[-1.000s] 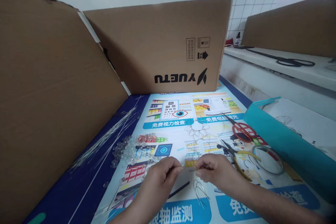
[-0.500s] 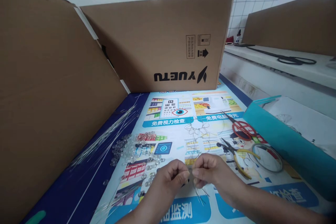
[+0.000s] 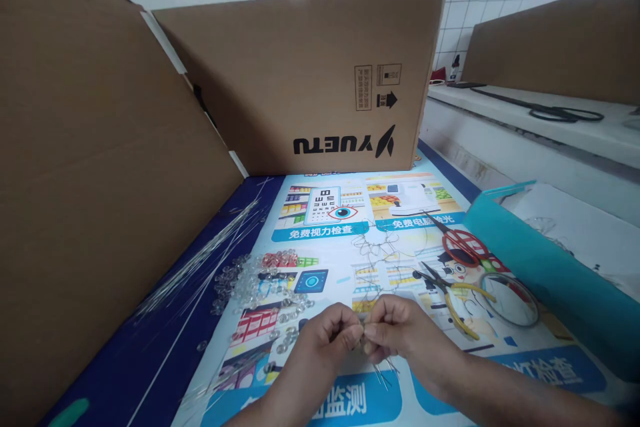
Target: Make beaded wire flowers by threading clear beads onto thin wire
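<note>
Head view. Our left hand [image 3: 327, 343]: closed, thumb pinched to fingers. Our right hand [image 3: 400, 330]: likewise pinched, its fingertips meeting or nearly meeting the left's; we cannot tell what, if anything, is gripped between them. Item, bent wires [image 3: 384, 375]: just below the right hand's fingertips, partly hidden by them. Item, looped wire strands [image 3: 375, 240]: beyond the hands, on the printed poster [image 3: 335, 257] that lies over our dark blue worktop [image 3: 135, 367]. Item, clear beads [image 3: 243, 280]: a loose heap left of the hands, some scattered nearer to us. Item, straight wires [image 3: 200, 261]: a long spread bundle, left of the beads. At right: red-handled scissors [image 3: 445, 231]; nearer to us, yellow-handled pliers [image 3: 447, 285], jaws apart; beside these, a ring-shaped item [image 3: 535, 312], perhaps coiled wire; then a teal box [image 3: 545, 273]. Behind: an upright cardboard panel [image 3: 275, 80], printed YUETU upside down.
</note>
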`<state>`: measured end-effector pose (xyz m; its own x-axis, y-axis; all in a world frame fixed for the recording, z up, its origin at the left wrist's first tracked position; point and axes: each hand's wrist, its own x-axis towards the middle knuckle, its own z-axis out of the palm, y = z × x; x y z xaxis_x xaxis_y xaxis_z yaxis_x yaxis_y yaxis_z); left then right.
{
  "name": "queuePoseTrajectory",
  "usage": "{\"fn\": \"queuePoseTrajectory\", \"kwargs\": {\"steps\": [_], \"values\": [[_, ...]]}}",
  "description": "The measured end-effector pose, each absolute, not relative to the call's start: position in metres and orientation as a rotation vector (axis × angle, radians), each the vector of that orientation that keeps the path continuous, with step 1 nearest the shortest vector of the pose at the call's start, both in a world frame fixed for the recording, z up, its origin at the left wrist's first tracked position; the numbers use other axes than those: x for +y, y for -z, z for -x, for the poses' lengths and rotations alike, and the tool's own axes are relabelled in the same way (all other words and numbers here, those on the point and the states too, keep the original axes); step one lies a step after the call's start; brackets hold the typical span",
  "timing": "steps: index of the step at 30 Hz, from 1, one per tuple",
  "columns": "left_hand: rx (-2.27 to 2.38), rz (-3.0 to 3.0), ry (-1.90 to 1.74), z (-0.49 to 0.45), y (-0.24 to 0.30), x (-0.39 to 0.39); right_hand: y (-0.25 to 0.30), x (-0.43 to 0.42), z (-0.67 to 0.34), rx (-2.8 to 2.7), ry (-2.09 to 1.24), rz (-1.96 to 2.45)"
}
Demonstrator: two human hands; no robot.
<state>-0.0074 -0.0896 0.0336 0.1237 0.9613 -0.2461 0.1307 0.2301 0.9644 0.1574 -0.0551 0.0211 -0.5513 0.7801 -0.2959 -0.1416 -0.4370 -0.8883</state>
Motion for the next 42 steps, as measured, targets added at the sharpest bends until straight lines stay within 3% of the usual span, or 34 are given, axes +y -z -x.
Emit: {"fn": "queuePoseTrajectory", "kwargs": {"steps": [9,19,23,29,32,37,42], "values": [[1.275,-1.192,-0.867,0.007,-0.029,-0.090,-0.022,-0.054,-0.156,-1.196,-2.009,0.993],[1.341,-1.383,-0.781,0.025,-0.052,-0.086,-0.035,-0.036,-0.180,-1.909,-1.836,1.235],[1.387,-1.471,-0.725,0.026,-0.051,-0.086,-0.042,-0.044,-0.180,-2.228,-1.497,1.313],[1.495,-1.719,-0.605,0.027,-0.050,-0.087,-0.061,-0.046,-0.181,-2.731,-0.664,1.409],[1.574,-1.883,-0.569,0.027,-0.050,-0.090,-0.066,-0.046,-0.185,-2.786,-0.343,1.257],[1.687,-2.047,-0.421,0.019,-0.053,-0.093,-0.063,-0.049,-0.184,-2.740,-0.074,0.807],[1.693,-2.137,-0.304,0.013,-0.053,-0.095,-0.057,-0.054,-0.175,-2.752,0.069,0.656]]}}
